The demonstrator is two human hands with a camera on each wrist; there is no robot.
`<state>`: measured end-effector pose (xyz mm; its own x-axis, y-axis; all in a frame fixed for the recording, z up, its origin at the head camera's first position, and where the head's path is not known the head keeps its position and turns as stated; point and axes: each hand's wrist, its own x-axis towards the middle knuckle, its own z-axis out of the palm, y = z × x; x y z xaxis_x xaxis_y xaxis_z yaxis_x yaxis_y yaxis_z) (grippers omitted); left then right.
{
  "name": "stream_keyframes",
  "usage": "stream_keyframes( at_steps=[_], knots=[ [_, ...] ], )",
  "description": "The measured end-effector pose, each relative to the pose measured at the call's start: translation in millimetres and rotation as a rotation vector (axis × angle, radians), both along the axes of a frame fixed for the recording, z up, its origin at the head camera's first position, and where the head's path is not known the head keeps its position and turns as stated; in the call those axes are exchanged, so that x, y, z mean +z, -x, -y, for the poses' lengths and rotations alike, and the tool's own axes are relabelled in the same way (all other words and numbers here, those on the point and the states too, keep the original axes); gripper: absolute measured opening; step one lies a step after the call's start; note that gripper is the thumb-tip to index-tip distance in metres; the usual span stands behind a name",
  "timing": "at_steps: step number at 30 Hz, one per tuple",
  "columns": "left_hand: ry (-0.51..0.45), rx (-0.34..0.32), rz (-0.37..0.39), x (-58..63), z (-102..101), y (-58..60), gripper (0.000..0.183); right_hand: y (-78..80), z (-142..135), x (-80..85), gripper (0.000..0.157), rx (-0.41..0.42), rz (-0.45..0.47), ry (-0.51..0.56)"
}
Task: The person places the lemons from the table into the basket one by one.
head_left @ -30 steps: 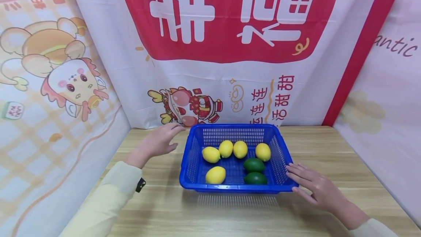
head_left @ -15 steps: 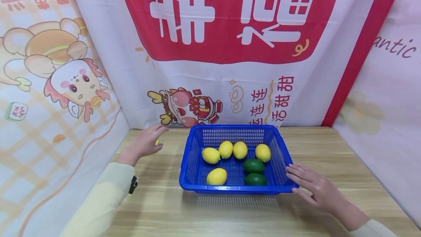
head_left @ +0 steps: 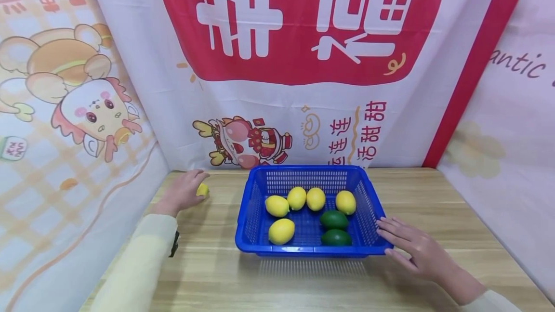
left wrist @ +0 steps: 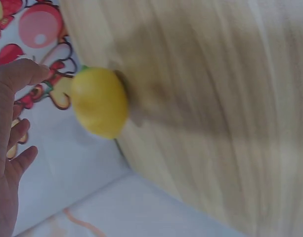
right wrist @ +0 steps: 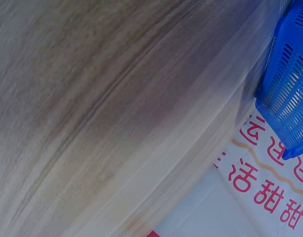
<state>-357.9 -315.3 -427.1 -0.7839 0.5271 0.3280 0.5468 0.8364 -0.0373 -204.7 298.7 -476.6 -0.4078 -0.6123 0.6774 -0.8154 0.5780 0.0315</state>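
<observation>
In the head view, my left hand [head_left: 184, 192] is at the left of the table, beside a lone yellow lemon [head_left: 202, 190]. The left wrist view shows that lemon [left wrist: 99, 102] lying on the wood, apart from my spread fingers [left wrist: 23, 74]. A blue plastic basket [head_left: 310, 249] stands in the middle, holding several yellow lemons [head_left: 281, 231] and two dark green oval fruits [head_left: 334, 219]. My right hand [head_left: 418, 249] rests on the basket's right rim with fingers extended. The right wrist view catches only a corner of the basket [right wrist: 289, 81], not the hand.
The wooden table [head_left: 321, 288] ends at a printed cloth backdrop [head_left: 290, 124] right behind the basket. More printed cloth walls off the left side [head_left: 86, 196] and the right side [head_left: 511, 158].
My left hand has moved left, away from the basket, to beside the lone lemon, which has come into view. The basket's front lemon has rolled slightly. My right hand stays at the rim.
</observation>
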Motion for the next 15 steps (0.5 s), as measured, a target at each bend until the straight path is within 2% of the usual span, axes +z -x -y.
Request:
stream_keyframes(
  at_steps=[3,5,8,10,12,15],
  knots=[
    [-0.003,-0.005,-0.013,-10.8,6.7,6.2,0.063,-0.2,0.8,1.3,0.05,-0.001,0.001,-0.003],
    [-0.021,-0.039,-0.06,-18.2,9.8,10.4,0.061,-0.4,0.3,1.2,0.049,0.0,0.0,-0.003],
    [-0.05,-0.052,-0.077,-24.1,11.0,11.0,0.061,-0.5,-0.4,0.9,0.049,0.0,0.0,-0.003],
    [-0.065,-0.042,-0.055,-27.4,11.6,10.5,0.063,-0.7,-0.9,0.7,0.049,-0.003,0.002,-0.004],
    [-0.07,0.01,0.015,-29.5,11.5,7.9,0.066,-0.5,-1.1,0.7,0.049,0.002,0.001,-0.001],
    [-0.075,0.068,0.078,-35.1,13.5,6.9,0.068,-0.6,-1.2,0.9,0.048,0.005,0.001,-0.003]
  ],
)
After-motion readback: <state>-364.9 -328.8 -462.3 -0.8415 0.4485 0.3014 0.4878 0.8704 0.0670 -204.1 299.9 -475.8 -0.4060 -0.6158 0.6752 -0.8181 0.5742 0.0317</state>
